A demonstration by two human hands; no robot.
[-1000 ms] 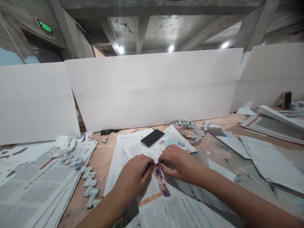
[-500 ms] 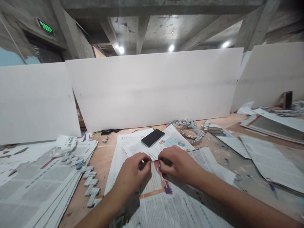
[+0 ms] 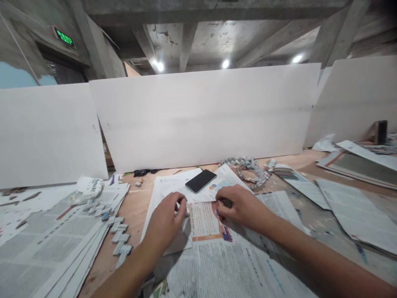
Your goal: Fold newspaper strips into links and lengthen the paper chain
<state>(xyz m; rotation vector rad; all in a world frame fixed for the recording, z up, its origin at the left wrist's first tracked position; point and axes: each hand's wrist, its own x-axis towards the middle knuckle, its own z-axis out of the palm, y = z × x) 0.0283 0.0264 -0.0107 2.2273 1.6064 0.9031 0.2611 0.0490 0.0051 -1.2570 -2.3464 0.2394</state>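
Observation:
In front of me lies a sheet of newspaper (image 3: 229,260) with an orange-bordered printed block near its far edge. My right hand (image 3: 240,205) is closed in a pinch at that far edge, beside the coloured print. My left hand (image 3: 166,219) is curled, thumb and fingers together, by the left corner of the printed block. What sits between the left fingertips is too small to make out. Just beyond both hands, a dark-screened phone (image 3: 201,181) rests on white printed papers (image 3: 159,186).
Folded-paper chain (image 3: 119,238) runs along the stacked newspapers (image 3: 62,236) at left, near a white plastic packet (image 3: 88,188). A looped paper chain (image 3: 256,174) lies behind the right hand. More sheets (image 3: 356,211) cover the right side. White boards (image 3: 201,120) stand behind the table.
My hands have moved apart, the left one going left and the right one slightly right. More of the newspaper's orange-bordered block shows between them. The view has shifted slightly.

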